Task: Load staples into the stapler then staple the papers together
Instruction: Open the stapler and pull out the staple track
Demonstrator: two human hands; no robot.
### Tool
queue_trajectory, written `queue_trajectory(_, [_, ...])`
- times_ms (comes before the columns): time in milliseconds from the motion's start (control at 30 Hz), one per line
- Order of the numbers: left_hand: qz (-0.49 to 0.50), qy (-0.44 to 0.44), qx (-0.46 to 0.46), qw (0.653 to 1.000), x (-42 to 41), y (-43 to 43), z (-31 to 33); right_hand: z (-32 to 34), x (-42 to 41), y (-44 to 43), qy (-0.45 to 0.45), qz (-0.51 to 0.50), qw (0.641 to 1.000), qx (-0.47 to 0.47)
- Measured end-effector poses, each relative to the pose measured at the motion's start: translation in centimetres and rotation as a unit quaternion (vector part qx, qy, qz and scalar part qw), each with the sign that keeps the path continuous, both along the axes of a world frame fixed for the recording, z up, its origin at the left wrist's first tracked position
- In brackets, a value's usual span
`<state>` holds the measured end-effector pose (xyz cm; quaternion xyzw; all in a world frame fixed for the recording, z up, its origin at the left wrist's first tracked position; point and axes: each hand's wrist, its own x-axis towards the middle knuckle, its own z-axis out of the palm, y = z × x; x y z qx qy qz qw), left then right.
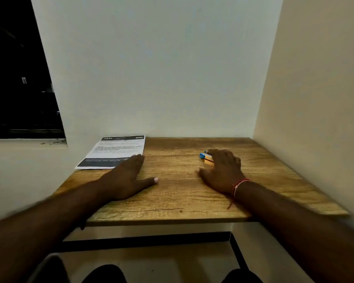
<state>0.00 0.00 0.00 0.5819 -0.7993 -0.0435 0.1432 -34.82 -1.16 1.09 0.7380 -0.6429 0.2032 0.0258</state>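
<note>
The left hand lies flat, palm down, on the tabletop with its fingers straight and together and its thumb spread out to the right; its fingertips touch the near right corner of the white printed papers with black header and footer bands, holding nothing. The right hand rests palm down with its fingers bent over the small blue stapler, covering most of it so that only the blue end and an orange-yellow strip beside it stick out to the left of the fingers; the thumb lies apart on the wood, a little blurred, and it cannot be told whether the fingers actually grip the stapler or merely lie on it. A thin red thread bracelet circles the right wrist. The papers lie at the far left corner of the brown wood-grain table, overhanging its left edge, well apart from the stapler on the right half. The table sits in a corner of pale plain walls, with a dark window to the left and a black frame bar below the tabletop
</note>
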Motion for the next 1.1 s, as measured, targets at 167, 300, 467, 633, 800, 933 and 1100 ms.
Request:
queue_trajectory(167, [-0.056,-0.024,-0.068,0.996,-1.0,0.0,1.3,0.2,-0.4,-3.8,0.054,-0.073,0.995,-0.029])
queue_trajectory(300, [-0.093,-0.033,-0.100,0.990,-2.0,-2.0,1.5,0.3,1.0,-6.0,0.090,-0.082,0.992,-0.031])
queue_trajectory(467, [-0.127,-0.036,-0.133,0.982,-3.8,-5.5,1.3,0.1,3.5,-9.1,0.035,-0.039,0.997,-0.050])
queue_trajectory(633, [-0.067,0.069,-0.173,0.980,-6.0,-8.4,0.7,-0.5,6.8,-10.4,-0.083,0.072,0.989,-0.100])
queue_trajectory(800, [-0.012,0.371,-0.116,0.921,-6.1,-9.4,1.5,-0.1,10.2,-9.1,-0.249,0.166,0.946,-0.125])
queue_trajectory(933, [-0.035,0.433,-0.055,0.899,-5.5,-8.5,1.8,0.2,10.3,-8.0,-0.276,0.207,0.932,-0.111])
queue_trajectory(1100, [-0.035,0.444,-0.078,0.892,-5.6,-8.5,2.8,0.8,9.6,-7.5,-0.361,0.214,0.904,-0.078])
